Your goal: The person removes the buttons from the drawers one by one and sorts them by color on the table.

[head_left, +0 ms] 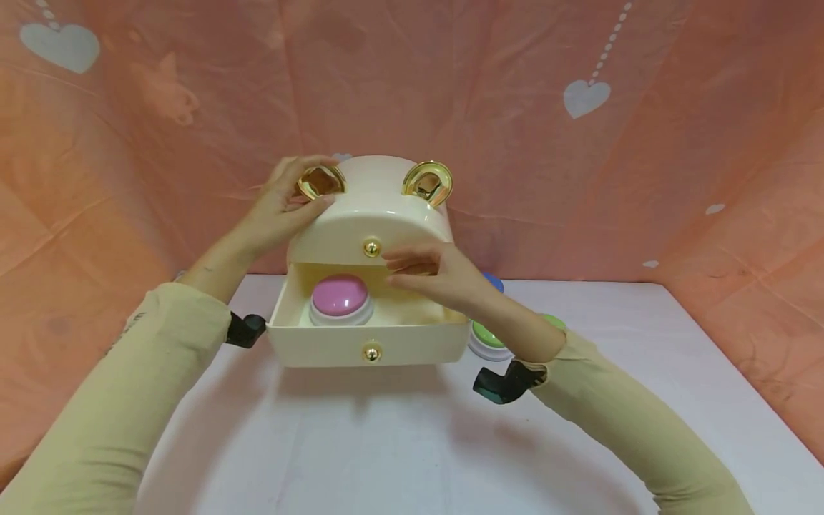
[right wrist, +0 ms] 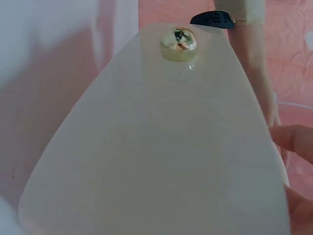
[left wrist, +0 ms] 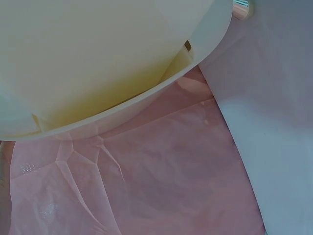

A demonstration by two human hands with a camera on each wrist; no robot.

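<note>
At the back middle of the white table (head_left: pixel 399 443), close to the pink heart-printed backdrop (head_left: pixel 579 143), stands a cream plastic cabinet with a rounded top and two gold ear-shaped handles (head_left: pixel 376 207). Its lower drawer (head_left: pixel 367 343) is pulled out toward the person, and a pink dome-shaped push button on a white base (head_left: pixel 341 299) sits inside the drawer, left of its centre. The upper drawer front, with a small gold ball knob (head_left: pixel 371 247), looks closed.

The left hand (head_left: pixel 286 207) rests on the cabinet's top left corner, its fingers curled round the left gold handle (head_left: pixel 318 181) and its thumb pressed along the cream edge below, steadying the cabinet. The right hand (head_left: pixel 431 275) hovers at the mouth of the open drawer, right of the pink button, its fingers straight and loosely together and holding nothing; the right wrist view shows only fingertips (right wrist: pixel 293 139) beside a cream panel (right wrist: pixel 161 147) with a gold knob (right wrist: pixel 178 44).

Right of the cabinet, partly hidden by the right forearm, lie a green dome button (head_left: pixel 489 336) and a blue one (head_left: pixel 494 281).

The step in hand looks like loading or unloading the drawer. By that reading, the next move calls for the right hand either to reach a button or to push the drawer shut while the left keeps the cabinet from sliding.
</note>
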